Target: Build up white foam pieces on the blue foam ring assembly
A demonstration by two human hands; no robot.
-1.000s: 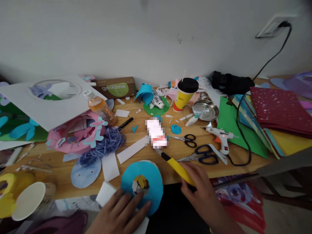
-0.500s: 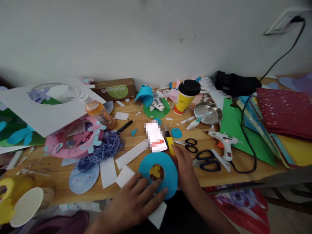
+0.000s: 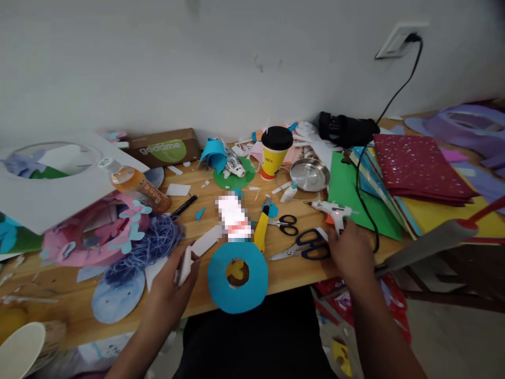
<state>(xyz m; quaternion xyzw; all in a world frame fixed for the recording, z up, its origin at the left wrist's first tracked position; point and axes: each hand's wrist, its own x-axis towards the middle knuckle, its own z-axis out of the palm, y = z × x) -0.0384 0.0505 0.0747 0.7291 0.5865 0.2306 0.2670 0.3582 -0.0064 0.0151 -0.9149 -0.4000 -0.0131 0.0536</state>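
Observation:
My left hand (image 3: 171, 281) is closed on a folded piece of white paper (image 3: 185, 266), above the table's front left. My right hand (image 3: 352, 250) has its fingers around the handle of a white hot glue gun (image 3: 333, 209), whose small red light glows; the nozzle points left. Between my hands, a blue paper ring (image 3: 219, 281) lies at the table's front edge, a yellow shape showing through its hole. Beyond it lies a yellow utility knife (image 3: 261, 231). Dark blue-handled scissors (image 3: 311, 246) rest just left of my right hand, with smaller black-handled scissors (image 3: 288, 225) behind them.
A lidded yellow cup (image 3: 274, 158) and a round metal dish (image 3: 310, 175) stand toward the wall. The glue gun's black cord (image 3: 398, 95) rises to a socket. Left are a tilted drink bottle (image 3: 136, 184), a pink paper wreath (image 3: 74, 242) and purple yarn (image 3: 144, 252). Coloured sheets (image 3: 418, 171) lie right.
My left hand has left the blue ring and lifted the white paper to the left. My right hand has moved right from near the utility knife onto the glue gun. The view has shifted right.

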